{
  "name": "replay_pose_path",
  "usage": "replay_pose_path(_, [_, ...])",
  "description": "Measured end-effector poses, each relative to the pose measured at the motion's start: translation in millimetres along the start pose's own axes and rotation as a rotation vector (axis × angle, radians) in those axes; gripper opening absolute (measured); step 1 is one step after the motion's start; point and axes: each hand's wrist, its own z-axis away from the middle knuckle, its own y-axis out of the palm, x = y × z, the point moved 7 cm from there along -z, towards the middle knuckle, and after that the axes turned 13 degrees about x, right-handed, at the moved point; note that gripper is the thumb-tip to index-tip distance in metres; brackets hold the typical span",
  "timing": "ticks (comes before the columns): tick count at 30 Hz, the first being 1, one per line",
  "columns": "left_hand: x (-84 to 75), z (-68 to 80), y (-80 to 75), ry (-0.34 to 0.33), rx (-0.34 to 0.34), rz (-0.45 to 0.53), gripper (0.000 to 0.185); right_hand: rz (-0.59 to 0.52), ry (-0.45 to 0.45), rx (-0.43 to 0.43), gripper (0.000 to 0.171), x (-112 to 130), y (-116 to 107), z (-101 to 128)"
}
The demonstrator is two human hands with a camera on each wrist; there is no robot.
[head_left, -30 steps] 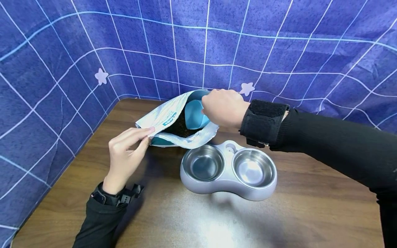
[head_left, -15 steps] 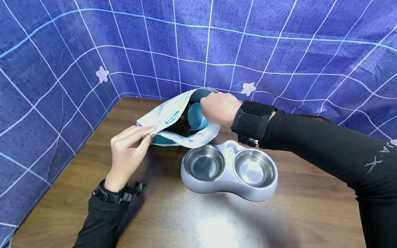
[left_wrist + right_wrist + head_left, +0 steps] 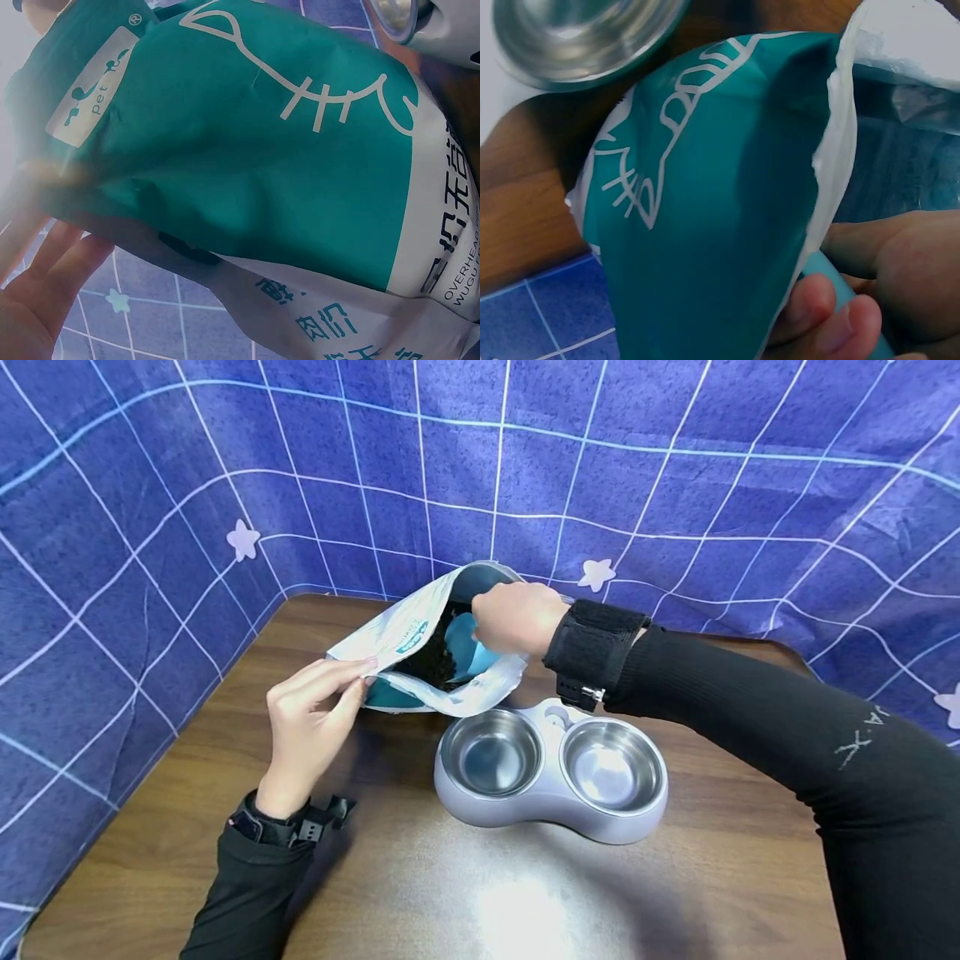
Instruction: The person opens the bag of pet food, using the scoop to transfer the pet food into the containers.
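Note:
A white and teal pet food bag (image 3: 405,631) stands at the back of the table with its mouth wide. My left hand (image 3: 307,727) pinches the bag's near left edge between thumb and fingers. Inside the bag lies dark kibble (image 3: 431,664). My right hand (image 3: 517,620) is at the bag's mouth and grips a light blue scoop (image 3: 463,647), whose bowl dips into the kibble. In the right wrist view, fingers curl around the blue scoop handle (image 3: 832,274) beside the bag's torn rim. The left wrist view shows the teal bag front (image 3: 262,172), printed with a white line drawing.
A pale grey double feeder (image 3: 551,777) with two steel bowls sits just in front of the bag, near its rim. The brown wooden table (image 3: 420,893) extends forward and to both sides. A blue grid-patterned cloth (image 3: 450,468) hangs right behind the bag.
My right hand and the scoop have shifted slightly left and deeper into the bag, and the right forearm has swung left. The left hand keeps its hold on the bag's edge.

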Motion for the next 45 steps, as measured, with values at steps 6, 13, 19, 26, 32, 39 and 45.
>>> replay_pose_path(6, [0.9, 1.0, -1.7, -0.008, -0.016, 0.001, 0.018, 0.012, -0.026, 0.001, 0.023, 7.6, -1.1, -4.6])
replay_pose_path(13, [0.2, 0.4, 0.0, -0.011, 0.004, 0.002, 0.018, -0.028, -0.025, 0.013, 0.026, 9.3, 1.4, -10.7])
replay_pose_path(19, [-0.7, 0.6, 0.4, -0.005, 0.002, 0.010, 0.019, -0.165, -0.029, 0.049, 0.031, 9.6, 7.8, -16.8])
replay_pose_path(26, [-0.1, 0.3, 0.2, -0.003, -0.006, 0.010, 0.017, -0.250, -0.058, 0.027, 0.035, 8.0, 9.6, -18.3])
replay_pose_path(32, [0.4, 0.3, -0.4, -0.007, -0.005, 0.008, 0.018, -0.304, -0.105, -0.020, 0.040, 6.6, 7.2, -18.0])
replay_pose_path(39, [0.8, 0.7, -0.5, -0.011, 0.005, 0.000, 0.019, -0.367, -0.134, -0.029, 0.040, 4.3, 7.5, -18.8])
replay_pose_path(45, [1.9, 0.9, -1.7, -0.010, 0.006, -0.002, 0.019, -0.412, -0.157, -0.026, 0.042, 1.8, 7.0, -16.7])
